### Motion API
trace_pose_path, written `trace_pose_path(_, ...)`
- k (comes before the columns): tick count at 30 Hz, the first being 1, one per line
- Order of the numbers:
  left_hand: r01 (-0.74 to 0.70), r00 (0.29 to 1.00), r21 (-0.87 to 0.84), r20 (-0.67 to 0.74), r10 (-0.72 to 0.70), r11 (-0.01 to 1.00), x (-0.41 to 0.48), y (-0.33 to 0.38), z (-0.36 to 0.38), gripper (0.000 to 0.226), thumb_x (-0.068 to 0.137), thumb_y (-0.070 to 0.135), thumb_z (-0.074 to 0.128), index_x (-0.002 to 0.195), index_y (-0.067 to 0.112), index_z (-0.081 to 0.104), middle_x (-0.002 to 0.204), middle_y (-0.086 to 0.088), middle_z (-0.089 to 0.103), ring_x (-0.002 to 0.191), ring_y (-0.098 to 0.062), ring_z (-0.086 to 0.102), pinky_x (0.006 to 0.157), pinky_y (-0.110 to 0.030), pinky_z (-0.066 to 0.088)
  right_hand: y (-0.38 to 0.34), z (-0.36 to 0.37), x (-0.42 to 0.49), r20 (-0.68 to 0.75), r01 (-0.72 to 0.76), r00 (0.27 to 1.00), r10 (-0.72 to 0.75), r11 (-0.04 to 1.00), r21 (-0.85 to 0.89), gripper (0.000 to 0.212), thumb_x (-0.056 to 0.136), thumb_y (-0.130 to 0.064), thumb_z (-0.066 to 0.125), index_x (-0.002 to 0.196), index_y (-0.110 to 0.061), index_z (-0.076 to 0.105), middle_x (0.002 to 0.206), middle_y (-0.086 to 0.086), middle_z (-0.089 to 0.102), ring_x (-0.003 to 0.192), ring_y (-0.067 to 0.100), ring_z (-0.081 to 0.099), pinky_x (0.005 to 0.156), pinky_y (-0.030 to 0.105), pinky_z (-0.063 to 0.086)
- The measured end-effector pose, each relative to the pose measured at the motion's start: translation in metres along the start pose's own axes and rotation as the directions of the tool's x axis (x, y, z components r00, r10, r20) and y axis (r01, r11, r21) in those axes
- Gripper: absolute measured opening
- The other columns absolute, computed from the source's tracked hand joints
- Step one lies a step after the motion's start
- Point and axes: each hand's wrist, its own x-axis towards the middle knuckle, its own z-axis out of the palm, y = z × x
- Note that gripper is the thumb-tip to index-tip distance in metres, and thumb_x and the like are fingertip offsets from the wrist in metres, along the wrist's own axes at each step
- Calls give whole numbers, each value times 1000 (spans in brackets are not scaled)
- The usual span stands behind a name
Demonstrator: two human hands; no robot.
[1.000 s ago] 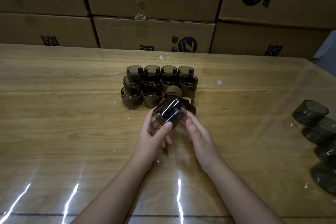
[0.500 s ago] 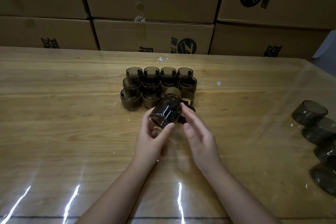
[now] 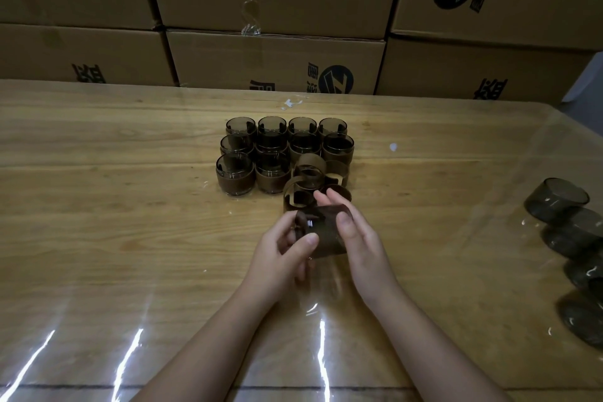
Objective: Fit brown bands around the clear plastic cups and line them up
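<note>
Nearest the desk's front edge, both forearms are angled inward over the desk (image 3: 98,222) and brought together above its middle. A cup (image 3: 328,232) is held there on its side, off the surface. Its left end is gripped by the left hand (image 3: 280,250), thumb in front and fingers curled behind. Its wall is pinched by the right hand (image 3: 360,240), thumb on the near side, fingers laid over the top. Whether a band is already on it cannot be told. The cup is judged light, thin-walled, slick and easily dented, so it is best taken by rim and base, not squeezed mid-wall. Just beyond, loose bands (image 3: 310,170) are heaped, touching the banded cups (image 3: 235,176) lined in rows. Bare cups (image 3: 558,199) are lying by the right edge. Boxes (image 3: 277,59) are stacked behind the far edge.
</note>
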Motion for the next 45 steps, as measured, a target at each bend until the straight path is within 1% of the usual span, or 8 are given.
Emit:
trace_pose_path(3, -29, 999, -49, -34, 27, 998, 1, 1, -2, 43, 70, 51, 62, 102, 23, 62, 61, -34, 52, 39, -12, 47, 43, -18, 39, 2, 2, 0, 5, -3, 1000, 3, 1000, -8, 69, 78, -60, 44, 133, -21, 54, 124, -17, 63, 119, -8, 53, 91, 5, 38)
trace_pose_path(11, -117, 975, -93, -198, 96, 989, 3, 1, -1, 48, 71, 40, 67, 114, 23, 52, 62, 3, 64, 46, -3, 51, 43, -14, 40, 5, 4, 1, 40, -25, 999, 25, 1000, 2, 55, 82, -56, 48, 130, -30, 52, 133, -7, 61, 130, 7, 50, 110, 26, 36)
trace_pose_path(15, -109, 963, -89, -258, 83, 990, 4, -1, 0, 50, 74, 22, 69, 119, 31, 49, 86, 13, 68, 53, -2, 53, 45, -14, 42, 7, 3, -1, 27, -3, 1000, 3, 1000, 4, 68, 81, -55, 51, 140, -20, 47, 138, -11, 54, 130, -2, 47, 103, 13, 38)
trace_pose_path(22, -81, 957, 37, -278, 88, 996, 4, -4, 1, 59, 64, 49, 72, 118, 46, 49, 98, 11, 67, 69, -17, 56, 61, -31, 47, 8, 4, -2, -40, 15, 999, -15, 1000, 5, 46, 90, -33, 52, 135, -25, 48, 132, -20, 55, 125, -8, 48, 96, 6, 38)
trace_pose_path(29, 44, 981, 83, -194, -27, 996, 2, -5, 0, 39, 64, 62, 62, 92, 36, 65, 54, 12, 57, 48, -1, 51, 52, -17, 43, 2, 1, -2, -74, 73, 995, -73, 997, -10, 49, 86, -49, 52, 131, -29, 53, 135, -19, 57, 130, -2, 47, 99, 10, 38)
trace_pose_path(36, 25, 998, 21, -66, -23, 999, 3, -7, 1, 45, 70, 59, 52, 96, 24, 64, 49, 0, 56, 36, -8, 47, 39, -15, 36, 1, -4, 0, 36, -50, 998, 51, 998, -35, 41, 88, -44, 50, 128, -33, 52, 115, -10, 67, 107, 1, 63, 85, 14, 47)
trace_pose_path(42, -58, 996, 128, -65, 67, 990, 2, -7, 3, 60, 82, 75, 37, 120, 35, 60, 115, 5, 67, 110, -11, 61, 91, -34, 49, 0, -2, 1, 31, -27, 999, 30, 996, -86, 52, 77, -55, 58, 126, -40, 51, 104, -24, 66, 90, -5, 63, 71, 11, 47)
trace_pose_path(45, -47, 992, 168, -111, 66, 985, -1, -3, 5, 67, 77, 81, 37, 128, 38, 45, 127, 12, 56, 120, 4, 50, 101, -18, 41, 3, -3, 0, 73, -14, 997, 28, 982, -186, 47, 79, -46, 63, 124, -47, 50, 125, -14, 57, 105, -2, 59, 81, 13, 46)
